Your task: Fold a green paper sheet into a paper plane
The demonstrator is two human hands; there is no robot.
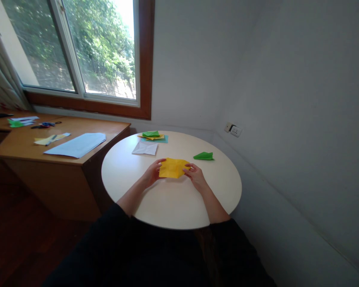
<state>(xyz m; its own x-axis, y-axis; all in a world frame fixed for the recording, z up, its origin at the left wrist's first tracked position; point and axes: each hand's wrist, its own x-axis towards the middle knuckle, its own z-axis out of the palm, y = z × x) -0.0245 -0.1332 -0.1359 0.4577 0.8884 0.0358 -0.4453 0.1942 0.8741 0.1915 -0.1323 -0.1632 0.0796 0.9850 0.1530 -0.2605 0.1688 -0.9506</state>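
A creased sheet of yellow paper is held up just over the round white table. My left hand grips its left edge, fingers partly behind the sheet. At the right edge, my right hand pinches the paper between thumb and fingers. Beyond my right hand lies a folded green paper. A white folded paper rests past my left hand, and behind it is a small stack of green, yellow and blue papers.
A wooden desk stands at the left, with light blue sheets, a yellow paper scrap and what looks like scissors. A wall with a socket borders the table at the right. A window is above the desk.
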